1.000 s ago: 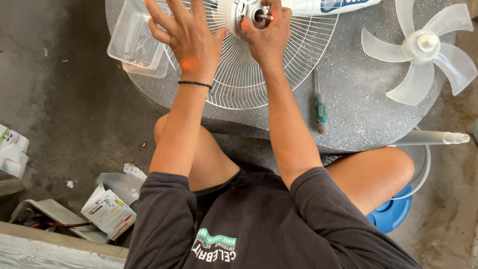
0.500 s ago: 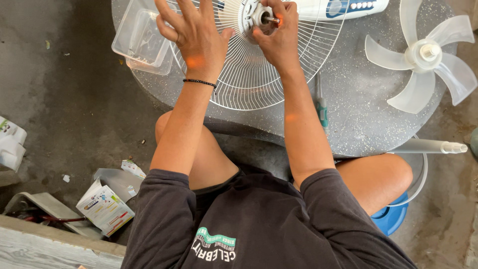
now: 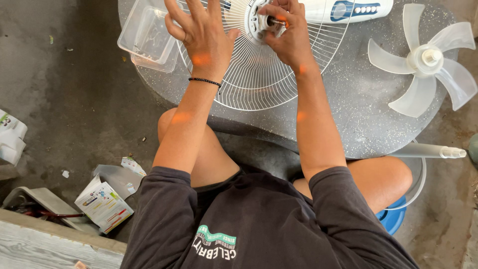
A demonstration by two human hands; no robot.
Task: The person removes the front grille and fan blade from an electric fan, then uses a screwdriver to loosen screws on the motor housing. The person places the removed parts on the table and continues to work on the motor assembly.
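Your left hand (image 3: 204,37) lies open and flat on the one wire fan guard (image 3: 259,65); your right hand (image 3: 289,35) pinches the motor shaft (image 3: 271,21) at its hub. The single five-bladed fan blade (image 3: 425,62) already lies off, to your right; one clear tray (image 3: 147,35) sits beside your left hand. The guard seems still mounted.

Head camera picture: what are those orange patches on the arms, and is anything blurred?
Head view: soft, even daylight; orange light spots fall on the left hand and right hand. The picture is sharp; the fan guard is cut off at the top edge.
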